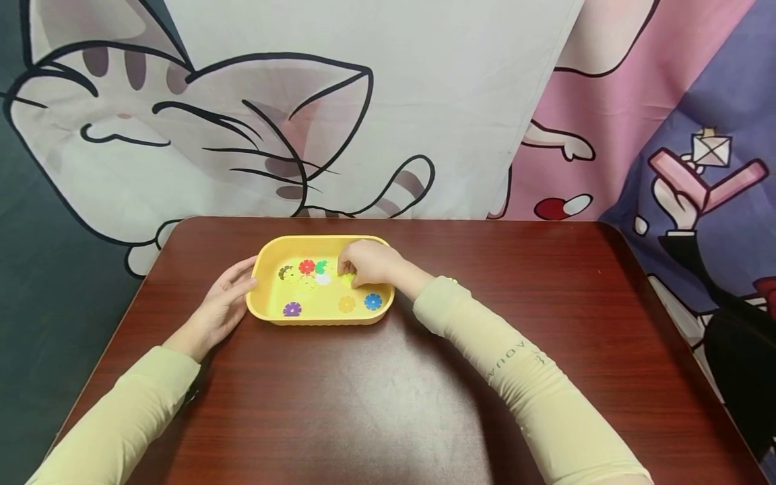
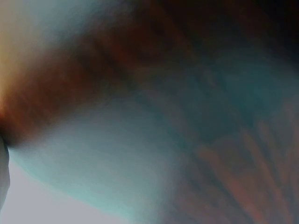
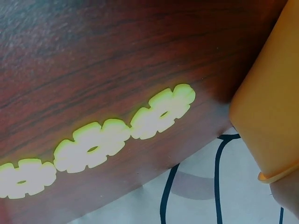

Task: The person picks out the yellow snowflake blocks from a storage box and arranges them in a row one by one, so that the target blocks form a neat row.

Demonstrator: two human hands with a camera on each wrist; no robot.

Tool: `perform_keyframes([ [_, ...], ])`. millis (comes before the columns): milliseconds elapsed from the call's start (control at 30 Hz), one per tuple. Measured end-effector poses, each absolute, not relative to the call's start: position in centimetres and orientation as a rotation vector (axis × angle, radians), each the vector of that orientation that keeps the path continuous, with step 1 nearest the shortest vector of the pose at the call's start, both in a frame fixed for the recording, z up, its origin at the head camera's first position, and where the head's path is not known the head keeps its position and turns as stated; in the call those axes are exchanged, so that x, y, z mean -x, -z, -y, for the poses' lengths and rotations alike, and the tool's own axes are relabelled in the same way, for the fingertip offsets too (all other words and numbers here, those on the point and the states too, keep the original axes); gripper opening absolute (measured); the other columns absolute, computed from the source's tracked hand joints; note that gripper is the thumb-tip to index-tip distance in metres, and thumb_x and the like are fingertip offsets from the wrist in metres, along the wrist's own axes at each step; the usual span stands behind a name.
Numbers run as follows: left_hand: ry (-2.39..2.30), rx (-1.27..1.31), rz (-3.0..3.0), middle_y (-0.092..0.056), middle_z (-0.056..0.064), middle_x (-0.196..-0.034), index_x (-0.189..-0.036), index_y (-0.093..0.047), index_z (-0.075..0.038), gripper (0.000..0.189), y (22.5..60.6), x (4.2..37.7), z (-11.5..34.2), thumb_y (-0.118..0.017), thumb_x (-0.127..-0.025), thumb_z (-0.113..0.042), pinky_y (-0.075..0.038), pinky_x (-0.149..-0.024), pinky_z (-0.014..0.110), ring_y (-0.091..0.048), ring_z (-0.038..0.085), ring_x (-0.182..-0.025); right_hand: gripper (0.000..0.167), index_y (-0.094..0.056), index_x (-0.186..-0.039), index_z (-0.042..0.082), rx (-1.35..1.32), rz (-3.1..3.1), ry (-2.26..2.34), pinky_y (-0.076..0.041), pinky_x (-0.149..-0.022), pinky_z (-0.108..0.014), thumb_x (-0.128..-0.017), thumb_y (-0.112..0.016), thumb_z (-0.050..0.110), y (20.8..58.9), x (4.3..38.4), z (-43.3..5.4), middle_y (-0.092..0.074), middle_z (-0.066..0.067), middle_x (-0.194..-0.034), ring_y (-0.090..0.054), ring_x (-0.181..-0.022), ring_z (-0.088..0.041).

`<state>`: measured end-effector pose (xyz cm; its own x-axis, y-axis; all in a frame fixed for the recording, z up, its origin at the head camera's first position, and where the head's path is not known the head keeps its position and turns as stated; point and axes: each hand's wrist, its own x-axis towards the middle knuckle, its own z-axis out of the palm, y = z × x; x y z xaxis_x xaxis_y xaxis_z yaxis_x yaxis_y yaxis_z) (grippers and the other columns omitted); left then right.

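Observation:
A yellow plastic tray sits near the table's far edge, with several small flower-shaped discs in it. My left hand rests against the tray's left end, fingers and thumb at the rim. Over the tray's right part, my right hand points down and pinches a yellow-green flower-shaped disc. Around it lie a red disc, a green disc, a white disc, a purple disc, an orange disc and a blue disc. The left wrist view is blurred.
A dark red-brown wooden table carries the tray. Linked yellow flower-shaped pieces cross the right wrist view; a yellow bit shows at the right cuff. Behind the table hangs a cloth with a cartoon cat.

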<state>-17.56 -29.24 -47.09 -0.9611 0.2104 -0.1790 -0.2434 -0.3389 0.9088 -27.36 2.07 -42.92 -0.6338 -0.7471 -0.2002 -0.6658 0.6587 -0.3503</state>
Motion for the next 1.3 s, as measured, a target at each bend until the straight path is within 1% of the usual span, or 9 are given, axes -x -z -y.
perform_keyframes([
  [267,-2.375,0.029,-1.605,-0.062,-0.013,-0.138,-0.140,-0.056,-0.023,0.037,47.18,17.55,29.22,-0.052,-0.110,-0.001,-0.058,-0.099,0.016,-0.064,-0.001,-0.124,0.025,-0.080,-0.107,0.015,1.148,-2.546,0.332,-0.054,-0.089,-0.027,-0.084,-0.091,0.015,43.24,27.46,-2.04,-0.074,0.000,-0.100,-0.063,-0.094,-0.013],
  [433,-2.359,0.034,-1.627,-0.059,-0.014,-0.140,-0.143,-0.053,-0.022,0.038,47.21,17.70,29.16,-0.053,-0.110,-0.003,-0.058,-0.099,0.016,-0.063,-0.002,-0.125,0.024,-0.080,-0.104,0.015,1.163,-2.546,0.315,-0.053,-0.086,-0.026,-0.083,-0.092,0.017,42.98,27.49,-2.18,-0.073,0.000,-0.098,-0.063,-0.093,-0.012],
  [600,-2.352,0.039,-1.629,-0.058,-0.014,-0.140,-0.145,-0.051,-0.021,0.040,47.27,17.75,29.15,-0.053,-0.110,-0.004,-0.057,-0.099,0.015,-0.062,-0.003,-0.126,0.023,-0.078,-0.102,0.014,1.174,-2.544,0.320,-0.052,-0.085,-0.026,-0.083,-0.091,0.015,42.79,27.37,-2.22,-0.072,-0.001,-0.096,-0.062,-0.091,-0.013],
  [867,-2.323,0.045,-1.650,-0.057,-0.016,-0.139,-0.145,-0.050,-0.024,0.040,47.18,17.34,29.46,-0.054,-0.110,-0.005,-0.058,-0.098,0.014,-0.062,-0.004,-0.124,0.022,-0.076,-0.102,0.015,1.170,-2.538,0.315,-0.052,-0.086,-0.025,-0.086,-0.090,0.017,42.83,26.98,-1.97,-0.070,-0.001,-0.099,-0.062,-0.094,-0.013],
  [967,-2.327,0.031,-1.641,-0.057,-0.016,-0.140,-0.144,-0.051,-0.024,0.039,47.22,17.32,29.55,-0.053,-0.110,-0.005,-0.057,-0.099,0.014,-0.062,-0.005,-0.125,0.019,-0.075,-0.101,0.015,1.162,-2.538,0.345,-0.051,-0.085,-0.025,-0.088,-0.088,0.015,42.79,26.94,-1.93,-0.070,0.000,-0.098,-0.062,-0.093,-0.013],
  [1133,-2.339,0.009,-1.626,-0.061,-0.016,-0.138,-0.143,-0.053,-0.024,0.039,47.29,17.33,29.55,-0.053,-0.110,-0.003,-0.057,-0.099,0.015,-0.063,-0.003,-0.125,0.010,-0.075,-0.098,0.014,1.135,-2.523,0.438,-0.051,-0.083,-0.022,-0.092,-0.082,0.010,42.71,26.91,-2.14,-0.071,0.000,-0.095,-0.062,-0.091,-0.012],
  [1300,-2.340,0.010,-1.630,-0.060,-0.016,-0.138,-0.143,-0.052,-0.023,0.039,47.27,17.29,29.55,-0.052,-0.110,-0.003,-0.057,-0.099,0.015,-0.063,-0.004,-0.125,0.008,-0.075,-0.094,0.016,1.128,-2.519,0.497,-0.051,-0.081,-0.020,-0.094,-0.078,0.009,42.78,26.94,-2.22,-0.072,0.002,-0.092,-0.062,-0.088,-0.010],
])
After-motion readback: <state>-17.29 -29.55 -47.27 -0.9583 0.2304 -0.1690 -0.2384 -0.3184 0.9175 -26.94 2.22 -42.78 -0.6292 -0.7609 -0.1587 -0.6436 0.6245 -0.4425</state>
